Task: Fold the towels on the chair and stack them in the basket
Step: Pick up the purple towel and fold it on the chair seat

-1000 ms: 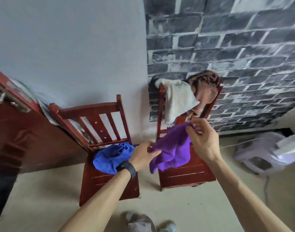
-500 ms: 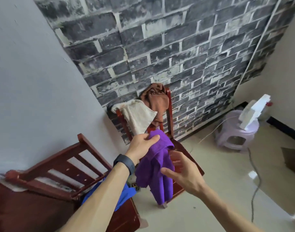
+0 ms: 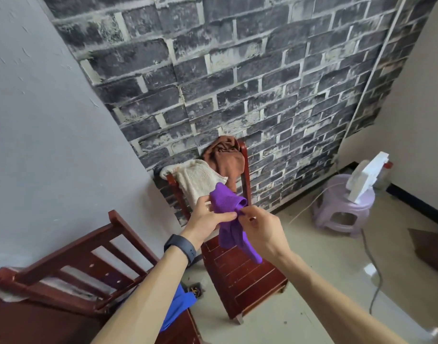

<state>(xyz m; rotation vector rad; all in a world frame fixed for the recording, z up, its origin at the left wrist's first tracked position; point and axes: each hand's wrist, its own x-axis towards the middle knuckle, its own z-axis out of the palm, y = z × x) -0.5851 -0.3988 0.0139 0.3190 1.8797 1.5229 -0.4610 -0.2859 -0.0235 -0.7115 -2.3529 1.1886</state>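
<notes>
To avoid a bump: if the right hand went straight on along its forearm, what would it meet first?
The right hand pinches the purple towel; beyond that, probably the cream towel on the chair back, though depth is unclear.

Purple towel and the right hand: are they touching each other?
Touching. The head view shows the right hand pinching the purple towel at its bunched part, with no gap between them.

Landmark: centre chair (image 3: 240,276). Seat front bare, open from above. Purple towel (image 3: 225,202) hangs over seat rear. Backrest draped with white towel (image 3: 195,180) and brown towel (image 3: 225,157); brick wall (image 3: 237,83) just behind. Left: second chair (image 3: 64,254), near. Right: open floor, cable (image 3: 379,274), stool (image 3: 344,214) well apart.
</notes>
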